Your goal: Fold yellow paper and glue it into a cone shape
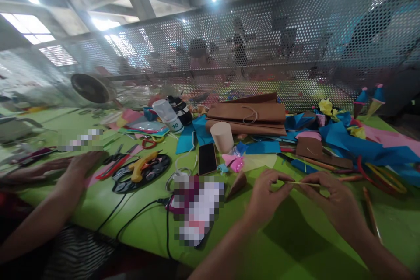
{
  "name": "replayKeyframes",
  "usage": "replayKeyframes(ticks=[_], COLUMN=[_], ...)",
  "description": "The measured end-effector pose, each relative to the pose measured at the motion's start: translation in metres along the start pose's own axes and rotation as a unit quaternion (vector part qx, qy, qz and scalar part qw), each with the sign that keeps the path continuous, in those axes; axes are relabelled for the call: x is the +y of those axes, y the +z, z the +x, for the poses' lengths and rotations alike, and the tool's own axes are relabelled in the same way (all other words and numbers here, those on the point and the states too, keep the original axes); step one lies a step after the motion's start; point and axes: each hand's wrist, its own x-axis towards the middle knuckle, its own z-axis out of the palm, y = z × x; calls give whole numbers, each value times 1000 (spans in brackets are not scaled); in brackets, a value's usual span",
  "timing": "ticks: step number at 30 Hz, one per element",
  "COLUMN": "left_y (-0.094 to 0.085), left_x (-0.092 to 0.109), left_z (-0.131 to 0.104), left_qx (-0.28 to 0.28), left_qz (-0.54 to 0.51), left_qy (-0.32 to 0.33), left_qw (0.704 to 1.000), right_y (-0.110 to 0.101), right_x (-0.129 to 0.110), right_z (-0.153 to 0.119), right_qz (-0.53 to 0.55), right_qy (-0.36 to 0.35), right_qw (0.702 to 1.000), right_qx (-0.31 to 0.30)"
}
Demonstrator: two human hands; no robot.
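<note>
A thin pale-yellow strip stretches level between my two hands, above the green table. My left hand pinches one end between thumb and fingertips. At the other end, my right hand holds it in a similar pinch, its thumb partly hidden. Whether the strip is paper or a stick, I cannot tell. A folded brown paper piece stands left of my left hand. Beyond my hands lie a blue-handled tool and a brown paper piece. A pencil lies to the right of my right hand.
A co-worker's hands rest at the left. Nearby are a yellow glue gun on a black palette-like holder, red-handled scissors and cables. A phone, a pale cup and brown sheets lie before a perforated metal screen.
</note>
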Motion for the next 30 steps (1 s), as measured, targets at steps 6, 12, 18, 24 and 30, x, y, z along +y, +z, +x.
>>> replayKeyframes(ticks=[6,12,18,24,30], left_y=[0,-1,0,-1,0], left_x=[-1,-1,0,-3,-4], left_z=[1,1,1,3,2], left_qx=[19,24,21,48,41], left_qz=[5,11,14,9,4], left_qy=[7,8,21,21,7], left_qw=[1000,1000,999,999,999], right_y=[-3,-6,-5,-10,-9], right_x=[-4,-2,-2,1,4], right_z=[1,2,2,2,1], right_qz=[12,14,17,53,46], right_qy=[25,34,34,94,79], right_qw=[1000,999,999,994,996], right_qx=[3,10,1,-5,19])
